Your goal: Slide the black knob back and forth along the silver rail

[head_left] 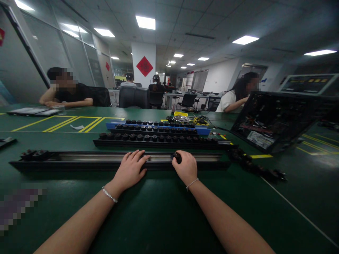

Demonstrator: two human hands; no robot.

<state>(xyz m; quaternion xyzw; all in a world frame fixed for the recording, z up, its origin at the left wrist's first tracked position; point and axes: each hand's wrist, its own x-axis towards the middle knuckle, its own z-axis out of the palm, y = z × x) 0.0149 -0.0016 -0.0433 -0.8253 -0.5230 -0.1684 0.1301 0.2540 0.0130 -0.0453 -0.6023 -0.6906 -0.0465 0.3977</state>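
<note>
A long black channel rail (87, 165) lies crosswise on the green table in front of me. My left hand (132, 167) rests across its near edge, fingers spread and reaching over the inner groove. To its right, my right hand (185, 165) grips a small round black part (177, 157) at the groove; my fingers cover much of it. A few similar black parts (34, 154) sit at the rail's left end. Just behind runs another black rail (164, 143) filled with a row of such parts. Farther back lie a further filled row and a blue rail (203, 131).
An open black computer case (280, 120) stands at the right. Near it, a dark jumbled chain of parts (254, 164) lies on the table (159, 211). Cables (201, 120) and a round metal dish (181, 119) are at the back. People sit at the far left and right.
</note>
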